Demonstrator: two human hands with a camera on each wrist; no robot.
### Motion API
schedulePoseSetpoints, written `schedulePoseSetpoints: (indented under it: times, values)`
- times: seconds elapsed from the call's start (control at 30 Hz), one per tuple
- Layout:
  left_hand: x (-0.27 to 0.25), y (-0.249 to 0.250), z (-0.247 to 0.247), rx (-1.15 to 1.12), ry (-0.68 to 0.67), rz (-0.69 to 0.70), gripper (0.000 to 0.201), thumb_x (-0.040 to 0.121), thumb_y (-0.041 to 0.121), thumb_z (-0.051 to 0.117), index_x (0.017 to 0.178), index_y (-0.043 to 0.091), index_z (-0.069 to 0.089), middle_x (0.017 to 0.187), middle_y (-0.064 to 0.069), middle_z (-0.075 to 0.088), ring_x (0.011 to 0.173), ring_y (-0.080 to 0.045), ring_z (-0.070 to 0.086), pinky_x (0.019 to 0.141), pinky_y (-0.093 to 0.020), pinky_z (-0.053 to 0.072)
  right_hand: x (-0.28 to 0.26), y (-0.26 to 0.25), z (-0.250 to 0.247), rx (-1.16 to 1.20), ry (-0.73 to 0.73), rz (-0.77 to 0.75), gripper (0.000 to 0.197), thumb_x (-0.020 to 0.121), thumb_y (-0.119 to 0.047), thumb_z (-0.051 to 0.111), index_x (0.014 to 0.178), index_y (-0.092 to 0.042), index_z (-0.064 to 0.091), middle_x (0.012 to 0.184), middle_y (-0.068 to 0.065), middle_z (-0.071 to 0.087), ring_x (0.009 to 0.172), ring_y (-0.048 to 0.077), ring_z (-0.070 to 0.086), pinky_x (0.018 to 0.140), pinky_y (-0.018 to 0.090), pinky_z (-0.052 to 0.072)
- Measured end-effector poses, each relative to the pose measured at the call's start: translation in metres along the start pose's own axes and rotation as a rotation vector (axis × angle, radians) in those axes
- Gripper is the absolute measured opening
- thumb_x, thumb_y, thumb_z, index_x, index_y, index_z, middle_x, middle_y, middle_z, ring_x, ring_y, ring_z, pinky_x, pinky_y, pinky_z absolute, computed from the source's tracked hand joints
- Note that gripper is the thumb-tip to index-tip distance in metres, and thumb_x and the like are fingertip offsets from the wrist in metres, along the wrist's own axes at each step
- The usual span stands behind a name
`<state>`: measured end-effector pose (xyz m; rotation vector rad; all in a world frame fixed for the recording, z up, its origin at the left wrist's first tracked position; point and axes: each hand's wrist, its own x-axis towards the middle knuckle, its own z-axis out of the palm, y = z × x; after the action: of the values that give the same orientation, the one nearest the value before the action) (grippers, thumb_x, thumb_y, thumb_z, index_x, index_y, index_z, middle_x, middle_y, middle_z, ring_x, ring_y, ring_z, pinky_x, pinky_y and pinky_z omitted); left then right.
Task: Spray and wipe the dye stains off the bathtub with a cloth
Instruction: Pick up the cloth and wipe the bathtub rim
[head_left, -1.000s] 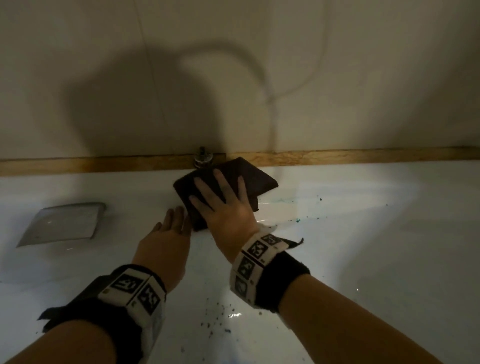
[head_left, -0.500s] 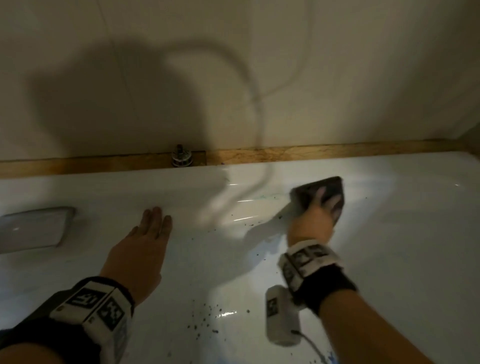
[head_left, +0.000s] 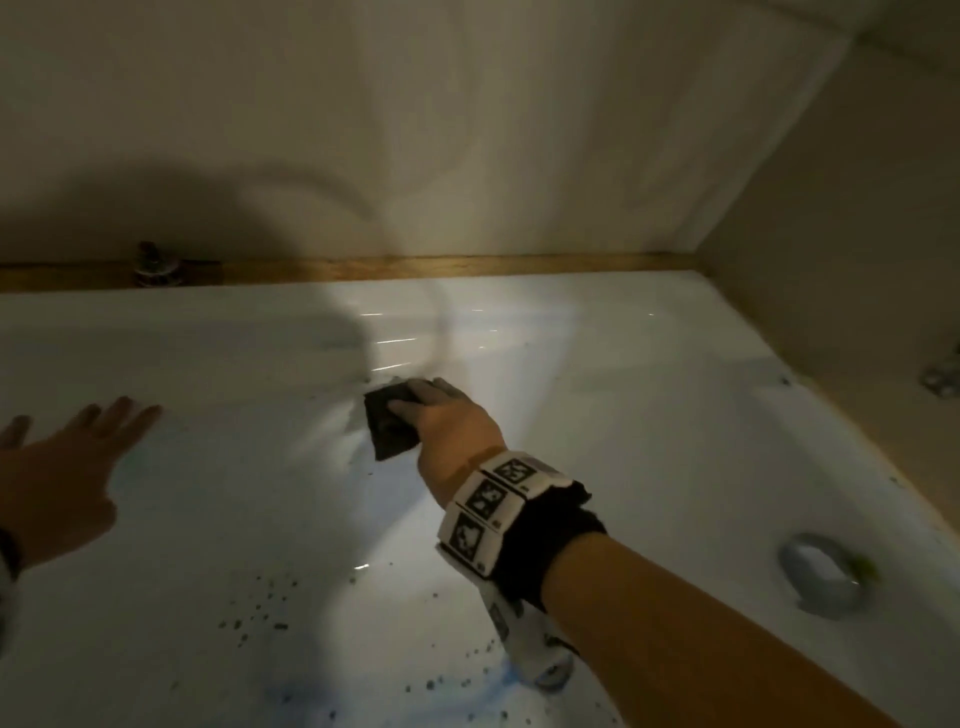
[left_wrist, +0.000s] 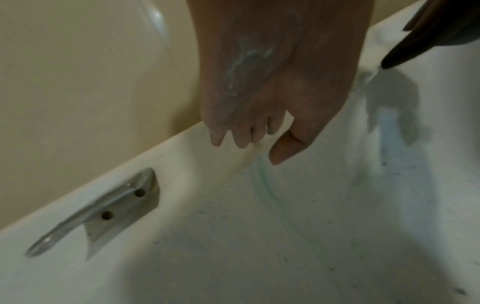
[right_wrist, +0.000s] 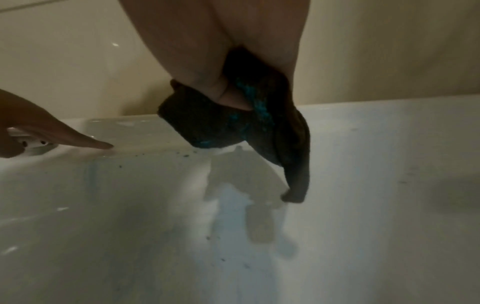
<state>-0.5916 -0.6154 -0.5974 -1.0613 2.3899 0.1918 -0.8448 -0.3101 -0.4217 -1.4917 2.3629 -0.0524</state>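
Observation:
In the head view my right hand (head_left: 434, 413) holds a dark folded cloth (head_left: 387, 428) against the far inner wall of the white bathtub (head_left: 623, 395). The right wrist view shows the thumb curled into the cloth (right_wrist: 207, 127), which carries teal dye smears and hangs down at one corner. My left hand (head_left: 93, 434) lies flat on the tub wall at the left, fingers spread and holding nothing. Dark dye specks (head_left: 260, 616) and a blue smear (head_left: 363, 696) mark the tub floor. A thin teal streak (left_wrist: 265, 183) runs below the left hand (left_wrist: 249, 131).
A round drain (head_left: 826, 574) sits in the tub floor at the right. A metal fitting (head_left: 153, 270) stands on the wooden ledge (head_left: 467, 267) behind the tub. A grab handle (left_wrist: 96, 209) is recessed in the wall left of my left hand. Tiled walls close the back and right.
The right hand has swept the cloth rightward along the tub wall, away from the metal fitting, then slightly lower. The view has turned right. The left hand stays on the wall.

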Motion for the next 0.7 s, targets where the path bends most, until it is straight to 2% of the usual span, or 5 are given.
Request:
schedulePoseSetpoints:
  times: [0.07, 0.23, 0.33, 0.4, 0.7]
  values:
    - [-0.052, 0.064, -0.018, -0.052, 0.089, 0.062, 0.119, 0.067, 0.014, 0.078, 0.140, 0.039, -0.013, 0.157, -0.003, 0.001, 0.143, -0.019, 0.002, 0.114, -0.056, 0.006, -0.031, 0.039, -0.006, 0.032, 0.039, -0.007, 0.060, 0.087, -0.001, 0.050, 0.142, -0.019, 0.036, 0.154, 0.006, 0.020, 0.142, 0.027, 0.016, 0.116, 0.033, 0.016]
    - [-0.160, 0.251, -0.113, -0.014, 0.077, 0.238, 0.087, 0.092, 0.015, 0.044, 0.140, 0.025, -0.028, 0.141, 0.017, -0.021, 0.143, -0.008, -0.010, 0.115, -0.035, -0.010, -0.090, 0.136, -0.022, 0.021, 0.204, -0.010, 0.058, 0.047, 0.014, 0.058, 0.103, 0.000, 0.070, 0.115, 0.032, 0.059, 0.102, 0.057, 0.054, 0.076, 0.067, 0.047]
    - [-0.167, 0.347, -0.154, -0.004, 0.197, 0.363, 0.084, 0.091, 0.012, 0.042, 0.144, 0.021, -0.022, 0.154, 0.006, -0.018, 0.144, -0.007, -0.009, 0.116, -0.031, -0.008, -0.115, 0.195, -0.050, -0.020, 0.136, 0.205, 0.069, 0.080, 0.013, 0.049, 0.142, -0.013, 0.034, 0.154, 0.017, 0.008, 0.143, 0.036, 0.008, 0.114, 0.048, 0.020]
    - [-0.163, 0.399, -0.176, -0.003, 0.235, 0.416, 0.083, 0.090, 0.009, 0.040, 0.146, 0.022, -0.019, 0.156, 0.004, -0.015, 0.144, -0.007, -0.009, 0.117, -0.032, -0.007, -0.126, 0.233, -0.062, -0.083, 0.100, 0.302, 0.073, 0.089, 0.006, 0.043, 0.148, -0.021, 0.010, 0.155, 0.008, -0.016, 0.144, 0.027, -0.008, 0.117, 0.039, 0.010]
    - [-0.124, 0.572, -0.235, 0.013, 0.191, 0.551, 0.077, 0.090, 0.001, 0.036, 0.149, 0.019, -0.011, 0.156, 0.004, -0.013, 0.144, -0.010, -0.007, 0.117, -0.038, -0.003, -0.107, 0.321, -0.089, -0.035, 0.262, 0.431, 0.052, 0.102, -0.025, 0.021, 0.150, -0.021, 0.001, 0.155, 0.003, -0.018, 0.143, 0.024, -0.017, 0.116, 0.043, -0.008]
